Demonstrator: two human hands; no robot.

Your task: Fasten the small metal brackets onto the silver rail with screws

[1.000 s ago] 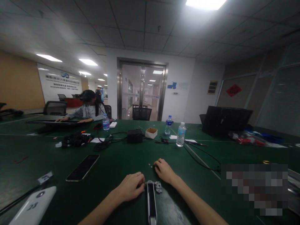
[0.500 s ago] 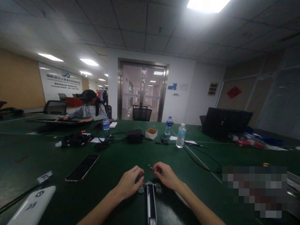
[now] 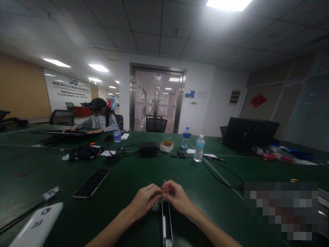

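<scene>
In front of me on the green table point(image 3: 133, 175) lies a long, narrow metal piece point(image 3: 167, 223) with pale edges and a dark middle. A small metal fitting point(image 3: 155, 206) shows at the left of its far end. My left hand point(image 3: 145, 201) and my right hand point(image 3: 177, 197) meet just over that end, fingertips pinched and touching. Whatever they pinch is too small or hidden to make out. Just beyond the fingers lies a tiny ring-like piece point(image 3: 164, 180). My right hand covers the right side of the far end.
A black phone point(image 3: 92, 183) lies to the left, with a white device marked 28 point(image 3: 38, 223) nearer. Water bottles point(image 3: 199, 149), a small open box point(image 3: 167, 146), a black power adapter point(image 3: 148, 149) and cables stand farther back. A person point(image 3: 100, 116) sits across at the left.
My hands were apart on either side of the metal piece's end; they have come together, fingertips touching. Of two tiny pieces beyond them, only one still shows.
</scene>
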